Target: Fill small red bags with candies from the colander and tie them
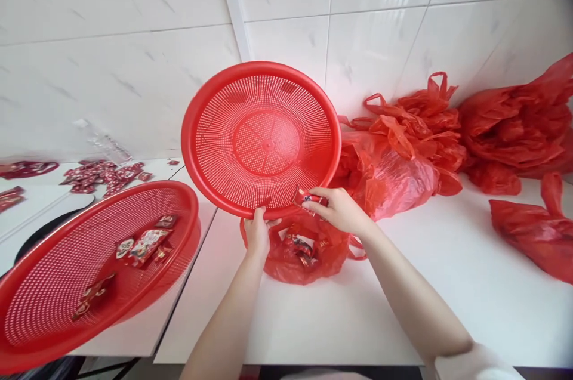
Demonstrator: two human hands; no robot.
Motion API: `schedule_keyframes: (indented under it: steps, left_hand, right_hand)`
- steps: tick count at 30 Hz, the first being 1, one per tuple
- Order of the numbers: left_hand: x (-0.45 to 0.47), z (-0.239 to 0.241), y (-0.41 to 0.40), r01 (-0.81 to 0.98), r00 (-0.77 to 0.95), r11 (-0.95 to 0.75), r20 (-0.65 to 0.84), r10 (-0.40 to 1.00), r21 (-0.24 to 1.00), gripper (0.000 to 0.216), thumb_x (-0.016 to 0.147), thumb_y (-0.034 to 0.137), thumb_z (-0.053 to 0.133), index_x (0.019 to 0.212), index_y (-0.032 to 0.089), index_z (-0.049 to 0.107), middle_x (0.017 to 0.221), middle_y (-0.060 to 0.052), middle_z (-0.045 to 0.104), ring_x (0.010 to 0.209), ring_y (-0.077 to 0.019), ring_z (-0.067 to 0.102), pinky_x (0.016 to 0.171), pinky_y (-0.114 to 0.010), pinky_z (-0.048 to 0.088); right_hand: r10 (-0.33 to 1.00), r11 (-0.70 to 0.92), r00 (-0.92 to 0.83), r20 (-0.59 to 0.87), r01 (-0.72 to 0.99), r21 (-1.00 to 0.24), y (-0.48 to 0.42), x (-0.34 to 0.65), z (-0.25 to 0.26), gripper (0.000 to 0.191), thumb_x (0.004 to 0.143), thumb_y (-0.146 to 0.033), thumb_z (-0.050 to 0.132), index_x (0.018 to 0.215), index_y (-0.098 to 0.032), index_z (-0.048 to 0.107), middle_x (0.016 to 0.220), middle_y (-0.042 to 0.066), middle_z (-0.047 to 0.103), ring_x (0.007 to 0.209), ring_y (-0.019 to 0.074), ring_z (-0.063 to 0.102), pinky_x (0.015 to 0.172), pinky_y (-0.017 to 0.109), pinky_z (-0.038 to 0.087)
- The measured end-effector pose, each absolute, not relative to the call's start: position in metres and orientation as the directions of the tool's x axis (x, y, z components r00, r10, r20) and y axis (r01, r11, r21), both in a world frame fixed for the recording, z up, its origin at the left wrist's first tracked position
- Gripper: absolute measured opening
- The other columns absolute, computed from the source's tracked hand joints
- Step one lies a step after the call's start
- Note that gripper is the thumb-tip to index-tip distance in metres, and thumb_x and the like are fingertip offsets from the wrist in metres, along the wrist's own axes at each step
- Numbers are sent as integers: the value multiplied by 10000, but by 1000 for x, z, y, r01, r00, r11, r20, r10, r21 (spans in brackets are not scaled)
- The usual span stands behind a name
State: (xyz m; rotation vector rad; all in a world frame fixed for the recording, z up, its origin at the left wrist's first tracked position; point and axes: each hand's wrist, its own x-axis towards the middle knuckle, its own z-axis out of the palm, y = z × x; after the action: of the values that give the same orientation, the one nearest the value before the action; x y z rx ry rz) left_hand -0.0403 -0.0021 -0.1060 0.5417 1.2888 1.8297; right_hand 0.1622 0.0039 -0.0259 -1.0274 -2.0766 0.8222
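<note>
A round red plastic mesh basket [267, 129] is tilted with its inside facing me. My left hand [258, 237] is closed at its lower rim, thumb over the edge and fingers partly hidden. My right hand [338, 210] pinches a small red printed packet [304, 196] in front of the basket's lower right rim. Beneath both hands, a red plastic bag [290, 272] lies open on the white table, with several red packets [301, 246] inside. Its loop handles stick out at the sides.
At left, a second red mesh basket [185, 201] holds several red packets [147, 246]. Behind it lies a heap of small red packets [105, 176]. Crumpled red plastic bags [403, 171] line the tiled wall at right. A gap divides the tabletops.
</note>
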Motion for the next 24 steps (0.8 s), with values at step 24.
schedule_keyframes:
  steps: [24]
  left_hand:
    - [-52, -99, -7, -550, -264, -170, 23, 964, 817, 466, 676, 573, 667, 867, 150, 623, 736, -73, 682, 625, -192, 637, 519, -276, 464]
  right_hand:
    - [955, -51, -294, 29, -263, -963, 12, 166, -23, 347, 830, -475, 642, 1042, -201, 630, 1027, 56, 727, 833, 182, 706, 797, 343, 569]
